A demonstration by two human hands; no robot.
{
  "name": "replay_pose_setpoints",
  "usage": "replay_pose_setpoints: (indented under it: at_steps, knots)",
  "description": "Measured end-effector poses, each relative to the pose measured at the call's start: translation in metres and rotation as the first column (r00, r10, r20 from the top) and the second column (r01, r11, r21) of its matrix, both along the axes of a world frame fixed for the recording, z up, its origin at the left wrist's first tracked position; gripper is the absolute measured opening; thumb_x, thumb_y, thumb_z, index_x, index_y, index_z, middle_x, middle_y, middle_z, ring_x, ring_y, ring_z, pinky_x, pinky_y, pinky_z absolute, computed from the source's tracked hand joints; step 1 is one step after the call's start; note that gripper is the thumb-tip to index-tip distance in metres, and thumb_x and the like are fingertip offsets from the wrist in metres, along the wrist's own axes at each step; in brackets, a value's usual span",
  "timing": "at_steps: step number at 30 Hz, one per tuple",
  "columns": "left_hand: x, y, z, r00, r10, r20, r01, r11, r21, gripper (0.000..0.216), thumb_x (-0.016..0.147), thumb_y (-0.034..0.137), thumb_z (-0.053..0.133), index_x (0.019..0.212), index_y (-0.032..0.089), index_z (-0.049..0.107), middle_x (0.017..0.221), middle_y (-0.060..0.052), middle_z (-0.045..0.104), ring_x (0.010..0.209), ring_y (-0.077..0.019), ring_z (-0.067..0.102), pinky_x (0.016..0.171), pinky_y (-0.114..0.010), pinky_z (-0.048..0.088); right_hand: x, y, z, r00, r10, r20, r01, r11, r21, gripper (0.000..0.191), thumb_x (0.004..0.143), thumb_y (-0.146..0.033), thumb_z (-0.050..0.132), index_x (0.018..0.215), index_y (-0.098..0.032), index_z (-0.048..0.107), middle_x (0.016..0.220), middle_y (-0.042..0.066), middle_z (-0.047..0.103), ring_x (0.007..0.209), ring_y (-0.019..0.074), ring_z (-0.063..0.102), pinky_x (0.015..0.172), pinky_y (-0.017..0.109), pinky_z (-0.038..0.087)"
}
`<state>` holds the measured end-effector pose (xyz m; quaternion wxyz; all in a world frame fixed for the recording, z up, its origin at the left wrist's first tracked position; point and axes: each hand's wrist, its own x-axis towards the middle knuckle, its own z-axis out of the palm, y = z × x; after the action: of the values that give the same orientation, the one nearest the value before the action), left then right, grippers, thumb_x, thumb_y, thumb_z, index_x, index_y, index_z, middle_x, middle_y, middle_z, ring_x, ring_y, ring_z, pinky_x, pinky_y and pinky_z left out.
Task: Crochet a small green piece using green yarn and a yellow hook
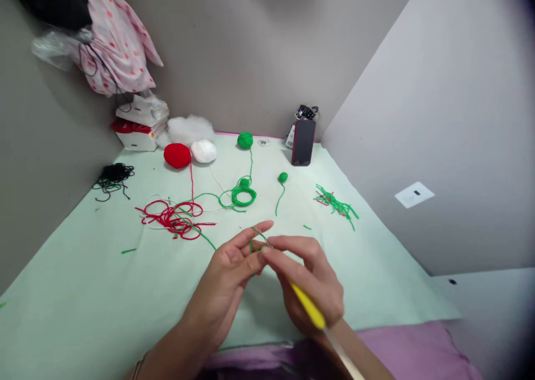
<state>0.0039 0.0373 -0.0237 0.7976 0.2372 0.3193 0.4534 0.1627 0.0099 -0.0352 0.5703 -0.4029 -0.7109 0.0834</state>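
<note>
Pale green table (104, 291), grey wall (234, 62) behind.
L hand (229, 263) half-curled, holding green yarn (251, 246); R hand (311, 274) closed round yellow-handled hook (308, 306), tip at yarn btwn hands. From hands: red tangle (174, 219) approx 10 o'clock, green coil (243, 204) 11, phone (304, 142) 1, cut scraps (336, 204) 2.
</note>
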Motion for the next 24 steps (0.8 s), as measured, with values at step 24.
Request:
replay_pose_setpoints:
  at_steps: [24]
  knots:
    - [-0.005, 0.001, 0.001, 0.991, 0.041, -0.129, -0.024, 0.991, 0.132, 0.026, 0.085, 0.028, 0.09, 0.111, 0.028, 0.088, 0.081, 0.003, 0.07, 0.068, -0.0105, 0.066, 0.081, -0.028, 0.051, 0.0, 0.016, 0.003, 0.742, 0.06, -0.667, -0.373, 0.864, -0.338, 0.017, 0.099, -0.038, 0.079, 0.094, -0.022, 0.083, 0.083, 0.004, 0.08, 0.066, 0.0147, 0.072, 0.062, 0.027, 0.061]
